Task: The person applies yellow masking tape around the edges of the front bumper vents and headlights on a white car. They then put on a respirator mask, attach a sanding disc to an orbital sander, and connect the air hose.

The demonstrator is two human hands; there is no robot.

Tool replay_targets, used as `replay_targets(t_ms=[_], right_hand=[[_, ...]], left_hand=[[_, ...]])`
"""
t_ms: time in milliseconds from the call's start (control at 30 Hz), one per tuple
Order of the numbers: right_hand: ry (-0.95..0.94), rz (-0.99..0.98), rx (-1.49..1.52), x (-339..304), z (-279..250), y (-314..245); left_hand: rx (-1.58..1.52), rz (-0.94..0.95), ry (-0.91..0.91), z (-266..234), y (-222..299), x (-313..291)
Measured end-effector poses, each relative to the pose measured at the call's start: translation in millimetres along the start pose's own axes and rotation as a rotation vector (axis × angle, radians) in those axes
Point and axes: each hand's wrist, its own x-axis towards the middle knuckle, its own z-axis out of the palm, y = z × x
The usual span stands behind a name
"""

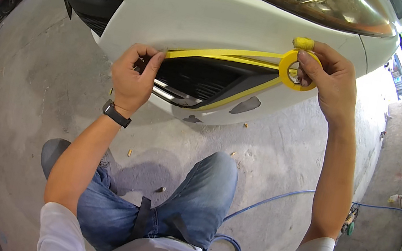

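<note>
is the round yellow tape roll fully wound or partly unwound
Partly unwound: a narrow yellow strip stretches from the round yellow roll to the left hand.

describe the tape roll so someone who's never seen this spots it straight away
Start at the white car bumper, then the tape-edged black opening in it. By its upper right corner, the right grip holds the yellow tape roll. It is a hollow ring, unlike the flat yellow strip or small yellow wrap just above.

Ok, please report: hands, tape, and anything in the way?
Left hand pinching yellow tape; right hand holding its roll. Tape running between them. Blue hose on floor, away from hands.
</note>
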Motion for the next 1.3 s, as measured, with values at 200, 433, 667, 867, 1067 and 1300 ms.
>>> replay_targets(t_ms=[200,433,667,867,1067,1300], right_hand=[[0.003,0.041,-0.060,-0.9,1.7,-1.0],[-0.046,0.087,-0.017,-3.6,-2.4,9.3],[-0.119,0.115,-0.040,-15.0,-18.0,30.0],[-0.160,0.107,-0.158,-14.6,-34.5,49.2],[-0.143,0.111,-0.241,-12.8,-41.1,61.3],[-0.144,0.104,-0.172,-12.6,-42.0,70.9]], left_hand=[[0.056,0.128,-0.019,3.7,-3.7,-0.3],[0.366,0.537,-0.032,-0.1,-7.7,-0.3],[0.448,0.570,-0.201,17.9,12.6,-14.3],[0.357,0.594,-0.325,52.5,46.9,-14.8],[0.396,0.642,-0.407,95.9,82.7,-15.5],[0.750,0.801,-0.243,131.0,97.1,-19.5]])
